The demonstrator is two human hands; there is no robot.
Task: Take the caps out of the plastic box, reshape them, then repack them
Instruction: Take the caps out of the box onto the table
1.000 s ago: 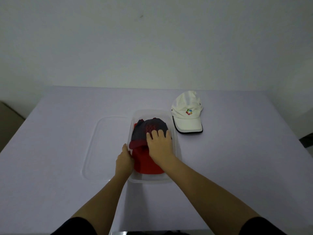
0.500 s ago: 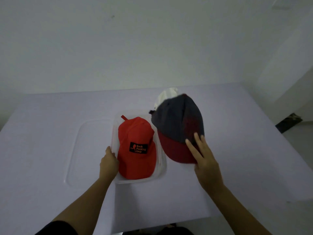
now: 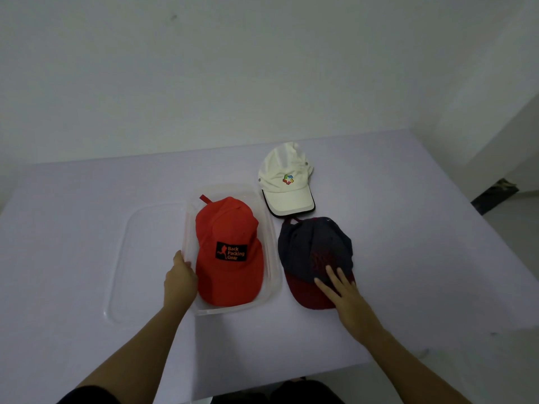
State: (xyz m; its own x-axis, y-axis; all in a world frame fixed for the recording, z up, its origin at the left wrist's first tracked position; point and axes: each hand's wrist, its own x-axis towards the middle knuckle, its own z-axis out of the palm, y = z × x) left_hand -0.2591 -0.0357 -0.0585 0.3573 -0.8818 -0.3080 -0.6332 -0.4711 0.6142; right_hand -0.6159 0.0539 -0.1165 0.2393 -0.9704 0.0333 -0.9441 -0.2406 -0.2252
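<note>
A clear plastic box (image 3: 275, 266) stands in the middle of the table with a red cap (image 3: 230, 249) lying in it, brim toward me. My left hand (image 3: 180, 282) grips the box's left wall. Just right of the box, a navy cap with a maroon brim (image 3: 315, 246) lies on the table. My right hand (image 3: 344, 298) holds its brim, fingers spread on top and the thumb hidden. A white cap (image 3: 287, 182) with a coloured logo sits on the table behind the navy cap.
The box's clear lid (image 3: 140, 258) lies flat on the table left of the box. The pale table (image 3: 423, 258) ends at a front edge near me and a right edge beside a dark floor gap. A white wall rises behind.
My right hand lifted the navy cap out of the box, carried it to the right and set it down on the table. That uncovered the red cap. My left hand stayed on the box.
</note>
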